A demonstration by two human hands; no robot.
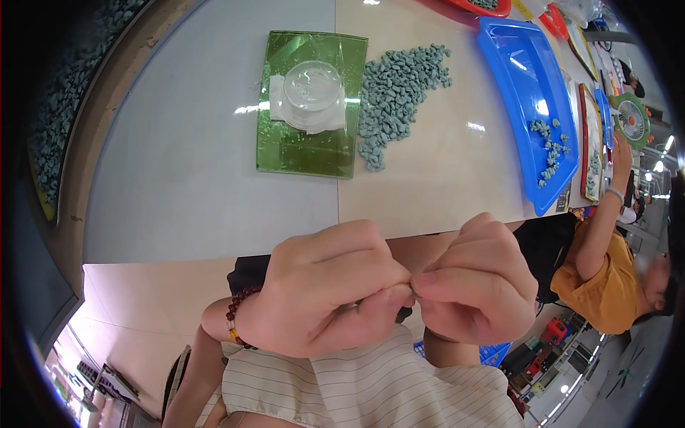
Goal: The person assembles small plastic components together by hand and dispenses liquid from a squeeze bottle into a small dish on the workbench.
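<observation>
My left hand (335, 285) and my right hand (479, 282) meet in front of the table's near edge, fingertips pinched together. Whatever sits between those fingertips is too small and covered to make out. Beyond them on the table lies a green glossy sheet (303, 153) sprinkled with small clear bits. A round clear dish (312, 84) stands on a white paper piece (277, 96) on that sheet. Right beside the sheet spreads a pile of small grey-green stone chips (392, 93).
A blue tray (510, 71) holding a few stone chips stands to the right, with a red basin (492, 7) behind it. Another person in an orange top (603, 285) sits at the right, an arm reaching over the table. A dark container of chips (53, 121) is at far left.
</observation>
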